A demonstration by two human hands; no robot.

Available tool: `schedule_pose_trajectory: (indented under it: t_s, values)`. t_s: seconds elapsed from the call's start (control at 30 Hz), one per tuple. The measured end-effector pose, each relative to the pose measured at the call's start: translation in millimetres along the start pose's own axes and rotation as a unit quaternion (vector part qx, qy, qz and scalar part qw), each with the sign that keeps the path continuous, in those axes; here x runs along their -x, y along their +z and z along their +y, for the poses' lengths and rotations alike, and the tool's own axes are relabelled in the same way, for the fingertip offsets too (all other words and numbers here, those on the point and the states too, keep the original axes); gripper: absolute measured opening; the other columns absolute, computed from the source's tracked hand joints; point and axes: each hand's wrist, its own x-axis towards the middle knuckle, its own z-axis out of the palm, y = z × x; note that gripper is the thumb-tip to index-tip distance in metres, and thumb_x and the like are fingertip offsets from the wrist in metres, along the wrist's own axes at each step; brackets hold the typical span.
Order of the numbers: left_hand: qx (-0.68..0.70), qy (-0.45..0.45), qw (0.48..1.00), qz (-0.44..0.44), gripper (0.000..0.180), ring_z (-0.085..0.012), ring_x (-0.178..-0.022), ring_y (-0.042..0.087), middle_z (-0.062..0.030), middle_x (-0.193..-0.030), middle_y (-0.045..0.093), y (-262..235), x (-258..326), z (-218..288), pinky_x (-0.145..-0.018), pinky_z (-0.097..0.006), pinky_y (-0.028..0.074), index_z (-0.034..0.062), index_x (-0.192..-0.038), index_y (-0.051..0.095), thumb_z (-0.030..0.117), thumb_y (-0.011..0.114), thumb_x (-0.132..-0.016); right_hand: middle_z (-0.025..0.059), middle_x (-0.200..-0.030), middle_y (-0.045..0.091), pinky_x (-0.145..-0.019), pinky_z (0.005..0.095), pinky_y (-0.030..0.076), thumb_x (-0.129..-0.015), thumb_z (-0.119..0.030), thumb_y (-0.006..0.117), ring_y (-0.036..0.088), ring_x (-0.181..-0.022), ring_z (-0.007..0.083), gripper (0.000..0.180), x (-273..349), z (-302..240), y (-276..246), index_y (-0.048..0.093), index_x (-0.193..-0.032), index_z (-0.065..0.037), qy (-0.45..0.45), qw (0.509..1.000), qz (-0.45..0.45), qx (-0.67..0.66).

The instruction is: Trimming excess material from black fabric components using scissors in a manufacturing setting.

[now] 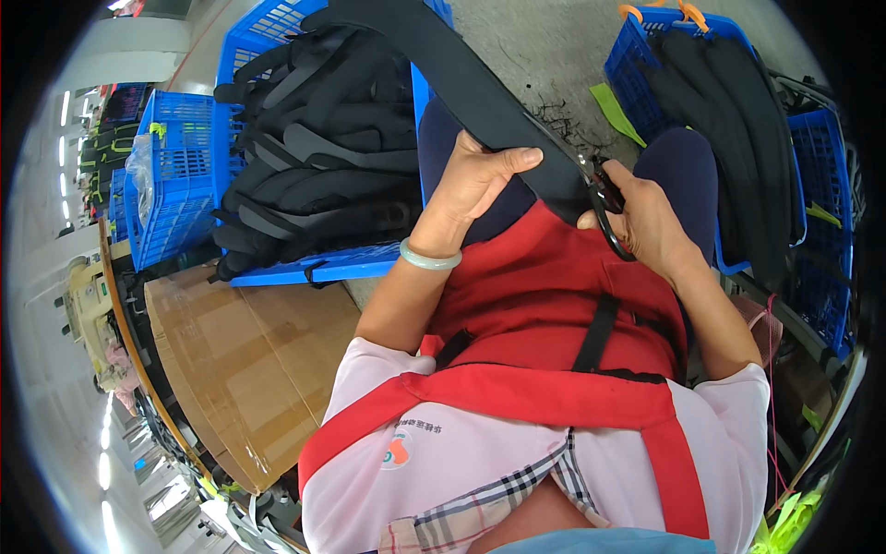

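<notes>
Over the red apron [544, 277], the left hand [475, 180] is clamped around a long black strap [480, 88], thumb on top, while the right hand [646, 222] grips black scissors [604, 198] touching the strap's lower edge. Beyond, a blue crate [249, 37] on the left is heaped with black straps [323, 157]; another crate [632, 55] on the right holds more.

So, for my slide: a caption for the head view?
Left hand holds a black padded strap; right hand works black scissors at it.
</notes>
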Motion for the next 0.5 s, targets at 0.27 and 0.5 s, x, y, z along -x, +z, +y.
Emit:
schedule_pose_trajectory:
  t_s: [0.27,0.5]
  values:
    - [0.040,0.010,0.996,0.081,0.018,-0.0194,-0.093,0.066,-0.0080,-0.098,0.068,1,0,5,-0.088,-0.036,0.053,0.0029,-0.100,0.067,-0.002,0.069,-0.083,0.0178,-0.060,0.045,-0.056,0.0378,0.040,-0.073,-0.043,0.079,0.040,-0.056,0.0306,0.057,0,12,3,0.054,-0.093,0.004,0.002,1.000,0.023,-0.008]
    - [0.011,0.020,0.998,0.066,0.017,-0.0215,-0.094,0.066,-0.0105,-0.101,0.069,-2,-3,2,-0.089,-0.037,0.053,0.0028,-0.100,0.068,0.001,0.070,-0.083,0.0191,-0.061,0.047,-0.056,0.0384,0.040,-0.074,-0.043,0.079,0.041,-0.057,0.0304,0.056,-1,10,16,0.054,-0.093,0.004,-0.003,0.999,0.044,-0.031]
